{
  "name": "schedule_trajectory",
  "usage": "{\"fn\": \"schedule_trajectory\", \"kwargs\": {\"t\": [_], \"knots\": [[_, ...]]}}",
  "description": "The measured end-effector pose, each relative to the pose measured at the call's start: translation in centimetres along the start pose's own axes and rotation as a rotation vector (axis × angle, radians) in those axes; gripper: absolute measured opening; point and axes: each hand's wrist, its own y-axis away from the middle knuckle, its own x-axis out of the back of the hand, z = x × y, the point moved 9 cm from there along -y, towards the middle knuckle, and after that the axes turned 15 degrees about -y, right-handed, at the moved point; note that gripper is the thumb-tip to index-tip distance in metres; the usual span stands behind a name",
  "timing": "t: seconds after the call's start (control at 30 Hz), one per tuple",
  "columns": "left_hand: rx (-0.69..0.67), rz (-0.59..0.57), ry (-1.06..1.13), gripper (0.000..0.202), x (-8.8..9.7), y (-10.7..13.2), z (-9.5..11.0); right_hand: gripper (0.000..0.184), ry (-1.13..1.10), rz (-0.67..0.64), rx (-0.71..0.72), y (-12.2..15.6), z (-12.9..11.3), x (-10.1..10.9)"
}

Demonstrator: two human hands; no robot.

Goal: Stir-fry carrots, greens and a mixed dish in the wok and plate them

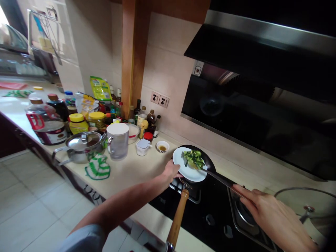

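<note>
My left hand grips the near rim of a white plate held tilted over a black wok on the stove. Green cooked vegetables lie on the plate's far side. My right hand is closed round the dark handle of a spatula, whose tip touches the greens. The wok's wooden handle points toward me.
The black hob runs right, with a glass lid at the far right and a range hood overhead. On the counter to the left stand a small sauce bowl, a lidded jug, a steel pot, jars and bottles.
</note>
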Motion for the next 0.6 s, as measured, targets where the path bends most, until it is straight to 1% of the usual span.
{"fn": "schedule_trajectory", "kwargs": {"t": [0.07, 0.1, 0.17, 0.3, 0.4, 0.5, 0.53, 0.6], "knots": [[-0.014, -0.016, 0.018, 0.048, 0.0, 0.0, -0.1, 0.042, 0.093, -0.068, 0.04, 0.1, -1.3, -0.6], [-0.023, -0.022, 0.026, 0.048, 0.1, 0.0, -0.1, 0.043, 0.149, -0.08, 0.062, 0.2, -1.9, -0.7], [-0.032, -0.022, 0.035, 0.047, 0.6, -0.1, -0.2, 0.046, 0.256, -0.064, 0.103, 0.4, -2.8, -0.5], [-0.029, 0.005, 0.039, 0.045, 1.7, -0.3, -0.4, 0.061, 0.397, -0.013, 0.165, 0.5, -4.2, 0.3], [-0.016, 0.027, 0.034, 0.046, 2.4, -0.7, -0.6, 0.062, 0.492, 0.102, 0.268, 0.8, -5.7, 1.3], [0.013, 0.05, 0.028, 0.047, 3.0, -1.1, -1.1, 0.056, 0.6, 0.271, 0.448, 1.7, -7.4, 2.2], [0.021, 0.056, 0.029, 0.047, 3.2, -1.2, -1.2, 0.055, 0.628, 0.31, 0.51, 2.1, -7.8, 2.3], [0.031, 0.067, 0.033, 0.049, 3.5, -1.3, -1.5, 0.055, 0.673, 0.344, 0.611, 2.6, -8.0, 2.1]]}}
